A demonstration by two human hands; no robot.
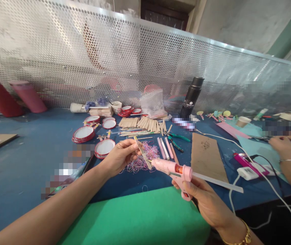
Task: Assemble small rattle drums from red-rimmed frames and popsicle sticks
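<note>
My left hand [121, 154] pinches a flat wooden craft stick [142, 152], held slanted above the blue table. My right hand [198, 199] grips a pink hot glue gun [172, 167], a clear glue rod sticking out of its back. The gun's nozzle touches the lower end of the stick. Just behind the stick lies a heap of thin pink and purple rubber bands [142, 156]. Both hands hover over a green sheet [140, 217] at the table's near edge.
A pile of wooden sticks [141, 123], red-rimmed round lids [83, 133], spare glue rods [164, 148], pliers [177, 139], a brown card [206, 156], a black flask [191, 97] and a power strip [252, 172] lie around. Another person's hands [285, 144] work at right. Perforated metal screen behind.
</note>
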